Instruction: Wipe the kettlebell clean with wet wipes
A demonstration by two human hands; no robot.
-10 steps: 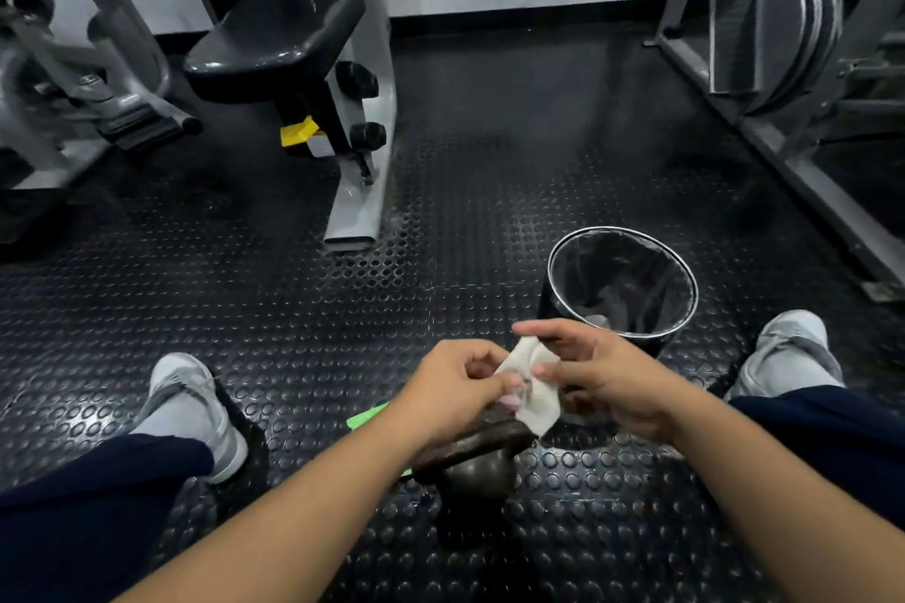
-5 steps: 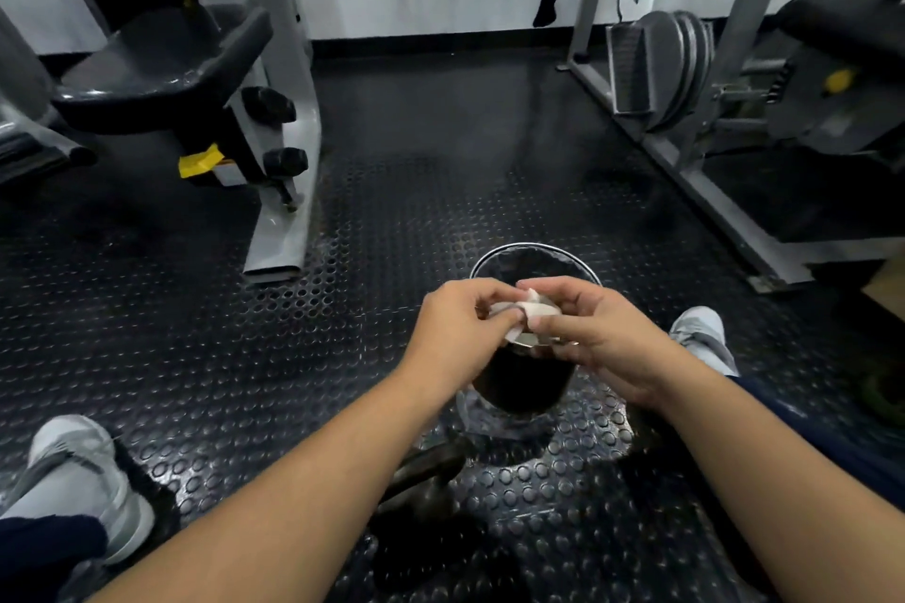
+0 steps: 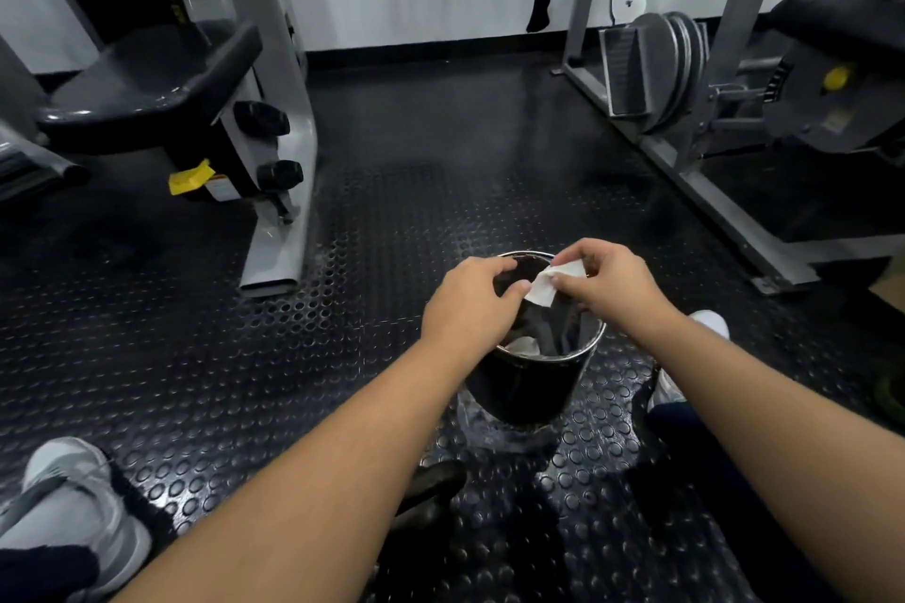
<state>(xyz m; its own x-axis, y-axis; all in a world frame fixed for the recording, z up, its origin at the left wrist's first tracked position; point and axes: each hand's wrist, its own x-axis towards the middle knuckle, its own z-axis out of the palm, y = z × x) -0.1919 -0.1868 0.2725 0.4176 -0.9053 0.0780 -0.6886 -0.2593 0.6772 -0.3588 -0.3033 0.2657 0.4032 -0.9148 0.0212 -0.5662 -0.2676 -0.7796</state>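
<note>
The wet wipe (image 3: 547,285) was pinched by the right hand (image 3: 607,291) directly above the bin (image 3: 595,344), the left hand (image 3: 470,309) loosely curled beside it, gripping nothing. The kettlebell (image 3: 433,480) was left lower in the frame, beneath the left forearm.

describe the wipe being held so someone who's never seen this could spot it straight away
Find the round black bin on the studded floor. Over its open mouth the right hand pinches a small white wipe. It's held in the air, unlike the crumpled wipe lying inside the bin.
</note>
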